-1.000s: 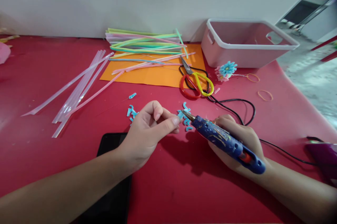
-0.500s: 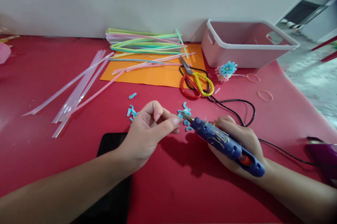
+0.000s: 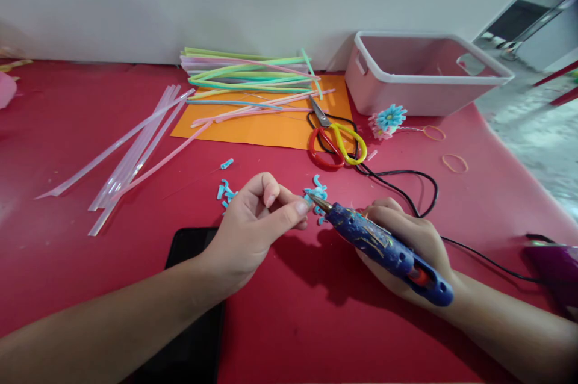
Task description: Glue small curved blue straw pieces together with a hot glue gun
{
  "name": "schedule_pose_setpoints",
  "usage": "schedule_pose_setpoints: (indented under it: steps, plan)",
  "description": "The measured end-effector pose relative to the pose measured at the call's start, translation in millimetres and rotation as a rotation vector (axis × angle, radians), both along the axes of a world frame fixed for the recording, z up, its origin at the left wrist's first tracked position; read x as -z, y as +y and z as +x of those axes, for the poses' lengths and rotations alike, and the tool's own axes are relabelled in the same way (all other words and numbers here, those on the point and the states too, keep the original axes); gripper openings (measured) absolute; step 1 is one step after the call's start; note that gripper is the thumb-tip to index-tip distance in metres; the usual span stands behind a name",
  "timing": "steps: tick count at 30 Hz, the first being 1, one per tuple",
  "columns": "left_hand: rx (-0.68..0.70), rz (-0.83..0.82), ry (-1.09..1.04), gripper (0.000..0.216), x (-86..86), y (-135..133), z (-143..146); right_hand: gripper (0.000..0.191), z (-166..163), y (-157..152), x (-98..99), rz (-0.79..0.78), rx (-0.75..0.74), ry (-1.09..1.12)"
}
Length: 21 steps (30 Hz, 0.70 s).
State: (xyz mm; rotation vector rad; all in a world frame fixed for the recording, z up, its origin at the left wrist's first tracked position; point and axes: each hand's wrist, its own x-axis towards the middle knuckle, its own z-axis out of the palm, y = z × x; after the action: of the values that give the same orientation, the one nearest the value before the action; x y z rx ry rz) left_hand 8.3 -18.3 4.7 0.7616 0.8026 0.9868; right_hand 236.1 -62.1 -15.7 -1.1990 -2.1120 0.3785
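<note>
My left hand (image 3: 257, 224) is closed in a pinch on a small blue curled straw piece (image 3: 311, 196), held just above the red table (image 3: 67, 233). My right hand (image 3: 406, 242) is wrapped round a blue glue gun (image 3: 383, 248), whose metal nozzle touches that piece. Several more blue straw bits (image 3: 226, 190) lie on the table beside and behind my left hand. The gun's black cord (image 3: 406, 176) loops away behind my right hand.
Red and yellow scissors (image 3: 336, 140) lie on an orange sheet (image 3: 262, 125) with coloured straws (image 3: 248, 71). Clear straws (image 3: 135, 146) lie at left. A white tub (image 3: 424, 71), a blue paper flower (image 3: 389, 118), rubber bands (image 3: 454, 162) and a black phone (image 3: 194, 306) are nearby.
The glue gun has shifted slightly left and down, bringing its nozzle closer onto the pinched blue piece. My left hand has stayed still.
</note>
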Motion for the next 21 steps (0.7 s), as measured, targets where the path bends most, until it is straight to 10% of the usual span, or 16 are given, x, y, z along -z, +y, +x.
schedule_pose_setpoints:
  steps: [21]
  plan:
    - [0.001, -0.003, 0.009, 0.043, -0.3, -0.5, 0.5, 0.017, 1.9, -0.1, 1.4, -0.036, -0.047, 0.013]
